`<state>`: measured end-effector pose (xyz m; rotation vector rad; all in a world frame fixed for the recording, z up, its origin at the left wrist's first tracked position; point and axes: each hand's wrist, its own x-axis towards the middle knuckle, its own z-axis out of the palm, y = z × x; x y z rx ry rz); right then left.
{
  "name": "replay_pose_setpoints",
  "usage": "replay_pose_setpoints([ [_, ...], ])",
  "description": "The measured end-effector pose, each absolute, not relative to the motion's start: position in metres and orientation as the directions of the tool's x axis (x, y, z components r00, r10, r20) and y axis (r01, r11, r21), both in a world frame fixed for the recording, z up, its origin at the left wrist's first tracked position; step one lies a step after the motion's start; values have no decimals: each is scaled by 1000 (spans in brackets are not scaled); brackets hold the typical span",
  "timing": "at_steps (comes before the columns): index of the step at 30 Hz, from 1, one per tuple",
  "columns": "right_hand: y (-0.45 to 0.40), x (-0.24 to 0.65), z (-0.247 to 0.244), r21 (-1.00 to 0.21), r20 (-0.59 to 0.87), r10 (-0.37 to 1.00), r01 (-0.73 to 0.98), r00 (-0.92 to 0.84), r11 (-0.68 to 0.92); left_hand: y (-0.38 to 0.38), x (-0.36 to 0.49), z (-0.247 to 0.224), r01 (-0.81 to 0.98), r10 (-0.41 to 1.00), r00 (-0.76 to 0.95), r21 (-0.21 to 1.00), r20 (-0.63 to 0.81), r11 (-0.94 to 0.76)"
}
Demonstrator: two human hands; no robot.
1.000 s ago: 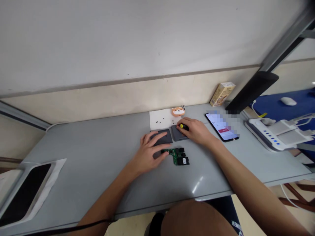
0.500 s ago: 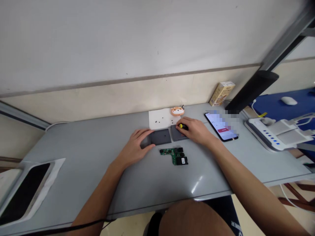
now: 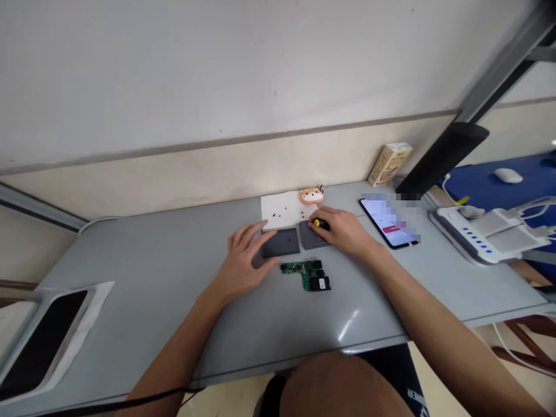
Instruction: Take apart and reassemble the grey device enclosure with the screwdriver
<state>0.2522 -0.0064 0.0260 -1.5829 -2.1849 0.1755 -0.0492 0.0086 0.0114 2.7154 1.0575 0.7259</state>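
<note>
My left hand (image 3: 245, 260) is spread at the left side of a flat dark grey panel (image 3: 281, 242), fingers apart. A black screwdriver with a yellow end (image 3: 321, 224) is in the closed fingers of my right hand (image 3: 341, 230), over a dark grey casing (image 3: 309, 238) beside the panel. The screwdriver's tip is hidden. Nearer to me lies a green circuit board (image 3: 306, 275) with black parts. Several small dark screws (image 3: 274, 215) rest on white paper (image 3: 270, 205) behind the panel.
An orange animal-faced case (image 3: 311, 196) sits on the paper's right part. Further right are a phone (image 3: 386, 223), a yellow carton (image 3: 390, 164), a black cylinder (image 3: 443, 159) and a white power strip (image 3: 469, 237). A black-screened device (image 3: 46, 336) lies at the left.
My left hand has opened wider and its fingers have lifted off the panel's left edge, showing more of it. My right hand keeps its hold on the screwdriver at the casing.
</note>
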Motion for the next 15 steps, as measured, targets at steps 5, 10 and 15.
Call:
replay_pose_setpoints([
  [5, -7, 252, 27, -324, 279, 924, 880, -260, 346, -9, -29, 10, 323, 461, 816, 387, 347, -864],
  [10, -6, 252, 25, -314, 277, 926, 886, -258, 341, -11, -22, 6, 310, 463, 823, 421, 330, -852],
  [15, -7, 252, 26, -335, 278, 928, 881, -246, 334, -11, -23, 8, 303, 446, 841, 417, 305, -857],
])
